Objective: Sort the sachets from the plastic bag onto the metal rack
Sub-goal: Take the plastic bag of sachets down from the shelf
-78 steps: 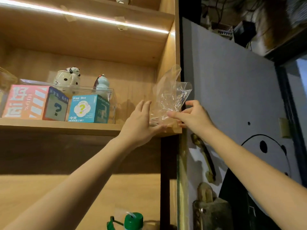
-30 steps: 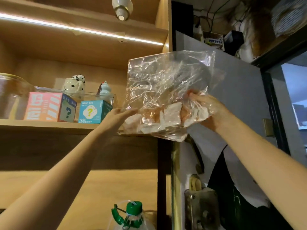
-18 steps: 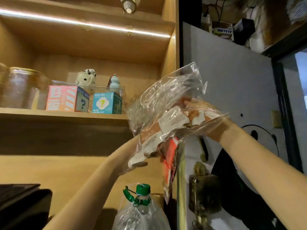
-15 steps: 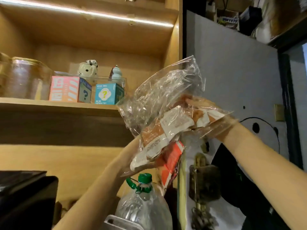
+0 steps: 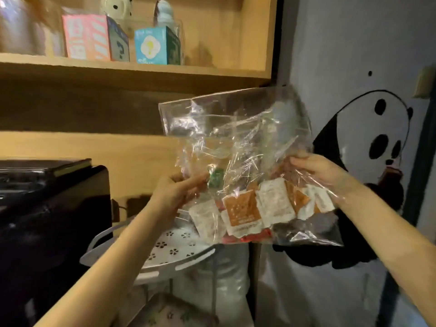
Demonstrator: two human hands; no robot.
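Bag (image 5: 236,138) lowered — held between left hand (image 5: 174,192), right hand (image 5: 323,171).

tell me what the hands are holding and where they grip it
Both hold the clear plastic bag of sachets: the left hand pinches its left edge, the right hand its right edge, about halfway up, above the sachets pooled at the bottom.

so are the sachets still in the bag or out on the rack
In the bag. The sachets sit bunched at the bottom of the plastic bag; none shows on the visible part of the metal rack.
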